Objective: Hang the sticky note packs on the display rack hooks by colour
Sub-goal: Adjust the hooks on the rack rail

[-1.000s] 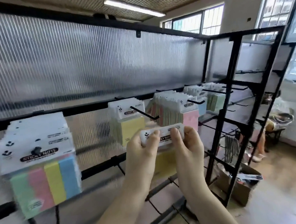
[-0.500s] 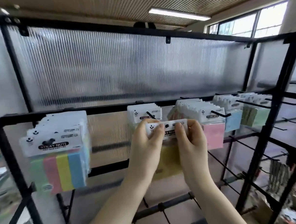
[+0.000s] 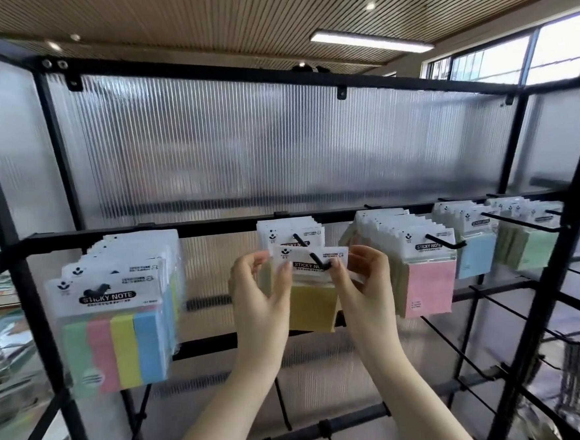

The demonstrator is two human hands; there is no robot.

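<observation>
Head view, centre of frame — yellow sticky note pack (image 3: 310,287) pinched by its white header card between left hand (image 3: 260,301) and right hand (image 3: 365,283), its hang hole now threaded on the black hook (image 3: 313,257), whereas half a second ago the hook tip stood clear above the card. Behind it on that hook, more yellow packs (image 3: 291,235). Along the display rack (image 3: 213,227): multicolour packs (image 3: 117,321) at left, pink packs (image 3: 423,279) right of centre, blue packs (image 3: 474,251) and green packs (image 3: 537,247) further right — unchanged.
</observation>
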